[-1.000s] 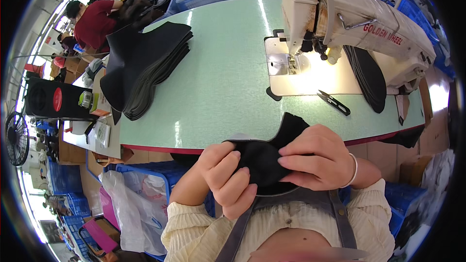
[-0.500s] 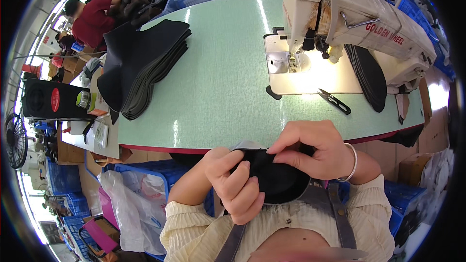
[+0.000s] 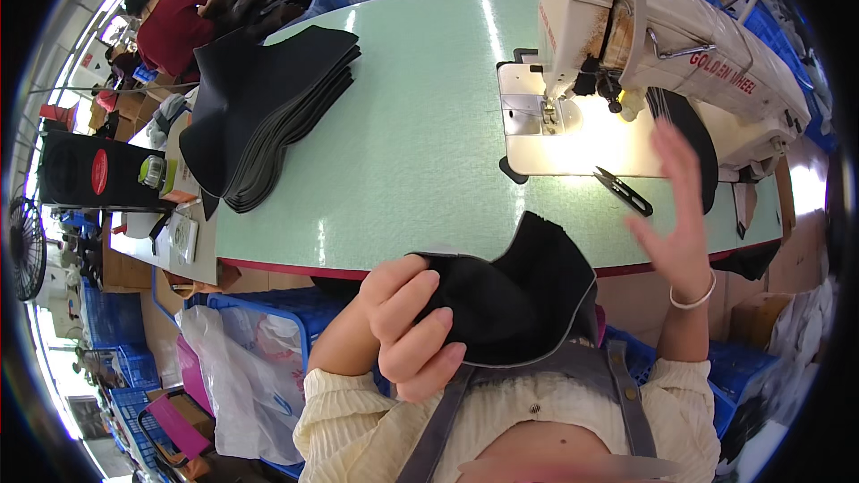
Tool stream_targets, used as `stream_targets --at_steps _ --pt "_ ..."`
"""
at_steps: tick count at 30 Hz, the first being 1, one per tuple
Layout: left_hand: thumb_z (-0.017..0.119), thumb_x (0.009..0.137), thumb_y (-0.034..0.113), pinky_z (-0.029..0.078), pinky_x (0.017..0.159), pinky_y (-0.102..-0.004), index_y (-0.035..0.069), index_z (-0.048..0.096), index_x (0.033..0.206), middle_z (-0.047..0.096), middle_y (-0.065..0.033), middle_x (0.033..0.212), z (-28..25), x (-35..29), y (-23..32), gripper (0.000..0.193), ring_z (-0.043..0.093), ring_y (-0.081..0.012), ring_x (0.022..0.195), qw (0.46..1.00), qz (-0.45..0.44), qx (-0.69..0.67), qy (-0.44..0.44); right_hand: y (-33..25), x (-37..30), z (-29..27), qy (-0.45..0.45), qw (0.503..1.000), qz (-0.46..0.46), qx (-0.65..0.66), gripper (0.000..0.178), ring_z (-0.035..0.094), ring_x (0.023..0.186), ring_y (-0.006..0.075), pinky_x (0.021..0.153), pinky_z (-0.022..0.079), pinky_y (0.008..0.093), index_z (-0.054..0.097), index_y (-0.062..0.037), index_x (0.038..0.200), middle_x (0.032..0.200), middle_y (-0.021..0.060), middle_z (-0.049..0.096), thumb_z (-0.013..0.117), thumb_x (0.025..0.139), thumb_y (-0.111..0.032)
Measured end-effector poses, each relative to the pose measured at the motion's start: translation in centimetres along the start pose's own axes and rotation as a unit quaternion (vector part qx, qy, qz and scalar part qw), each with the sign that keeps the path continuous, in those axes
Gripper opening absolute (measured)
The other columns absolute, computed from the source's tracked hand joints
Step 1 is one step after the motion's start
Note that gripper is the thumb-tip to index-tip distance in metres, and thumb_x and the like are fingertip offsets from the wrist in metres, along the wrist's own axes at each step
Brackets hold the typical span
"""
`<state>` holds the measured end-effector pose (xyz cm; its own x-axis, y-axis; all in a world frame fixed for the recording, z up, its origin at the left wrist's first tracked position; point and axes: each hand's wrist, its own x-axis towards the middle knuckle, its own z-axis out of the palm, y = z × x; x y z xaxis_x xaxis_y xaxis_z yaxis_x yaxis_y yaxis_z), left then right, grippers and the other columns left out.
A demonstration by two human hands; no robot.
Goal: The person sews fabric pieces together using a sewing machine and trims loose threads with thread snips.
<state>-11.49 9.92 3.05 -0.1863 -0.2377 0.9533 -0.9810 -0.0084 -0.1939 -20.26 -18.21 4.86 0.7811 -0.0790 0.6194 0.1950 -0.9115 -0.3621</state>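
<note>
My left hand (image 3: pixel 407 326) grips the edge of a black fabric piece (image 3: pixel 510 309) with a pale rim. The piece hangs curved in front of my apron, just off the table's near edge. My right hand (image 3: pixel 677 233) is off the fabric and raised over the table's near right part, its fingers apart and partly smeared by motion. Its fingertips come close to a stack of black rounded pieces (image 3: pixel 700 148) beside the sewing machine (image 3: pixel 676 36). Black thread snips (image 3: pixel 624 190) lie on the table, left of that hand.
On the left of the green tabletop (image 3: pixel 403 143) rests a thick stack of black cut pieces (image 3: pixel 273 98). A blue crate (image 3: pixel 309 322) with a white plastic bag (image 3: pixel 237 385) stands below at my left. A person in a red shirt (image 3: pixel 176 29) works at the far left.
My right hand has let go of the fabric and moved right and up toward the stack by the machine. The black piece now spreads wider, held by my left hand alone.
</note>
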Motion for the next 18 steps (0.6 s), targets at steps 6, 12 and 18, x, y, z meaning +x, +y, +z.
stream_targets --at_steps 6,12,18 --pt "0.064 0.065 0.014 0.047 0.057 -0.036 0.006 0.057 0.09 0.058 -0.0113 0.083 0.2 1.0 -0.2 0.027 0.053 -0.0268 0.075 0.991 -0.066 0.107 -0.043 -1.1 -4.9 2.0 -0.413 0.834 0.04 0.363 0.079 0.051 0.114 0.0315 0.097 0.038 0.0375 0.045 -0.001 0.127 0.123 0.017 0.052 0.082 0.065 -0.033" --pt "0.065 0.057 0.001 0.045 0.064 -0.0319 0.001 0.066 0.088 0.061 -0.0092 0.078 1.8 1.9 -1.4 0.03 0.056 -0.0242 0.069 0.939 -0.277 0.183 -0.087 -5.1 -6.0 6.8 -0.259 0.873 0.107 0.399 0.038 0.06 0.098 0.0312 0.085 0.045 0.0339 0.054 0.0008 0.113 0.108 0.0163 0.061 0.066 0.08 -0.014" --pt "0.067 0.063 0.0 0.045 0.068 -0.0315 0.001 0.062 0.083 0.059 -0.0093 0.075 -2.0 2.0 -3.5 0.02 0.057 -0.025 0.073 0.875 -0.327 0.346 -0.086 -4.2 -2.4 5.8 -0.345 0.765 0.069 0.539 0.043 0.055 0.11 0.0258 0.092 0.042 0.0356 0.048 -0.0032 0.122 0.121 0.0133 0.056 0.06 0.087 -0.024"
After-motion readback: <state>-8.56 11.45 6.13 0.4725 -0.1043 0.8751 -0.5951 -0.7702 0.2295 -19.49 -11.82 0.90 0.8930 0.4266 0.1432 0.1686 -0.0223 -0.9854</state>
